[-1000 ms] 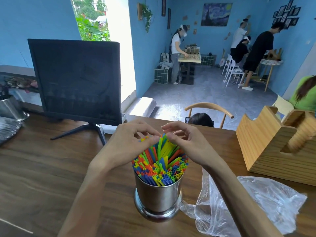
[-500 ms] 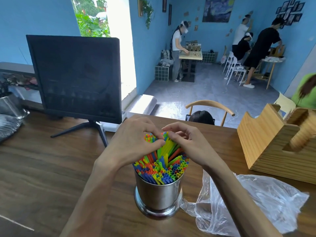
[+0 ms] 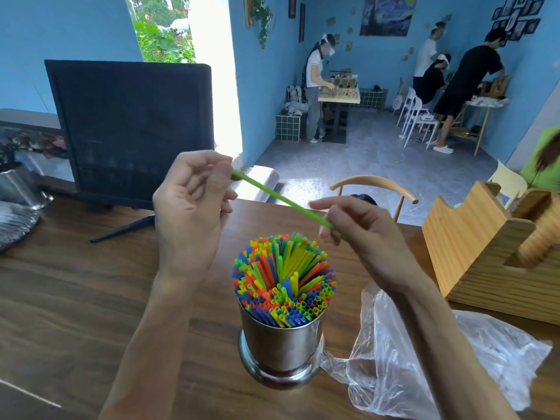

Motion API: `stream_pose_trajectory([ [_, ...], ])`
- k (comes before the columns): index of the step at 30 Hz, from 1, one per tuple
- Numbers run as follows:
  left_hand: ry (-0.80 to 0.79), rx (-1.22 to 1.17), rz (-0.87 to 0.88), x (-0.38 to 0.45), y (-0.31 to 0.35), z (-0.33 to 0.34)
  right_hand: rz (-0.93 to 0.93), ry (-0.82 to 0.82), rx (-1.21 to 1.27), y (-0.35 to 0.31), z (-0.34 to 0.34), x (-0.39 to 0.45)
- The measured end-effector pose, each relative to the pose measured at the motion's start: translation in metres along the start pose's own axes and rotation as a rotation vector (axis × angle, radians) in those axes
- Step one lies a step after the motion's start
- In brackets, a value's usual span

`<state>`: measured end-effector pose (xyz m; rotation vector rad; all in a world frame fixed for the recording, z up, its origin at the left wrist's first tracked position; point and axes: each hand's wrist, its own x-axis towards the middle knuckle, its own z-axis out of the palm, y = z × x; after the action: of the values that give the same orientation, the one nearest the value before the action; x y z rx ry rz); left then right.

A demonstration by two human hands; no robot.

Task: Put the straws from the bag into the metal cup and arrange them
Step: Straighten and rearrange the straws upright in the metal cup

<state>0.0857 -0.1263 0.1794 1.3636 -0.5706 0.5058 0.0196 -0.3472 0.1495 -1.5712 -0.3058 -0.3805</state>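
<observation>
A shiny metal cup point(image 3: 281, 344) stands on the wooden table point(image 3: 69, 298), packed with several coloured straws point(image 3: 283, 274) standing upright. Above the cup a single green straw point(image 3: 280, 200) lies slanted in the air. My left hand point(image 3: 191, 210) pinches its upper left end between thumb and fingers. My right hand point(image 3: 357, 231) pinches its lower right end. The clear plastic bag point(image 3: 424, 359) lies crumpled on the table to the right of the cup, under my right forearm.
A dark monitor point(image 3: 130, 131) on a stand sits at the back left. A wooden holder point(image 3: 485, 256) stands at the right. Another metal cup point(image 3: 18, 189) is at the far left edge. A chair back point(image 3: 372, 184) rises behind the table; people work farther back.
Both hands have risen from the tops of the straws in the cup. They have lifted one green straw out and now hold it by its two ends above the cup.
</observation>
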Motion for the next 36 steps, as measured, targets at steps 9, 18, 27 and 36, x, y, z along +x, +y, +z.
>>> stream_pose_trajectory([
  [9,-0.586,0.383,-0.221,-0.002,-0.009,-0.021,-0.024,0.301,0.341,-0.016,-0.012,0.012],
  [18,-0.630,0.624,-0.169,-0.005,-0.017,0.007,-0.203,0.314,-0.096,-0.008,0.007,0.005],
  [27,-0.750,0.842,-0.098,0.009,-0.021,0.017,-0.142,0.176,-0.216,0.014,0.017,-0.007],
  [36,-0.880,0.816,-0.062,0.016,-0.013,0.020,-0.095,0.033,-0.507,0.025,0.016,-0.012],
])
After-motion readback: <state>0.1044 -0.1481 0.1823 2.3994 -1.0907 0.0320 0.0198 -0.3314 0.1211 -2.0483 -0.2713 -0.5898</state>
